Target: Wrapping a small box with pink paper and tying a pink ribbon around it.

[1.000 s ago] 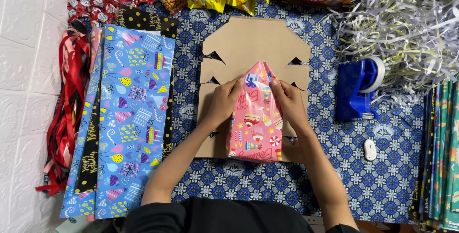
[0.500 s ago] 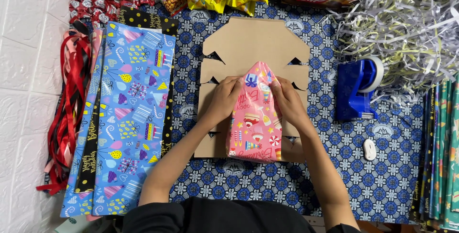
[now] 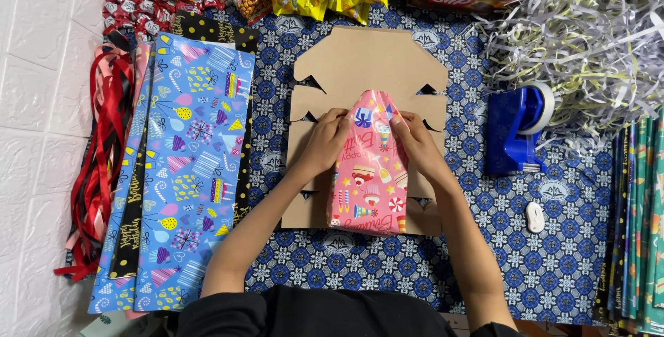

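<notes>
- The pink wrapped parcel (image 3: 368, 171) lies on a flat brown cardboard cutout (image 3: 370, 67), mid-counter. It looks light; the glossy paper is probably slippery and easily creased.
- The left hand (image 3: 325, 144) and right hand (image 3: 415, 144) pinch its tapered top from either side, fingers closed on the paper folds, the likeliest place to grip.
- A blue tape dispenser (image 3: 515, 129) stands right; blue wrapping paper (image 3: 190, 171) and red ribbons (image 3: 104, 143) lie left.

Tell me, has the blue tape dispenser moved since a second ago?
No. The blue tape dispenser sits at the same spot beside the shredded paper, right of the cardboard template.
</notes>
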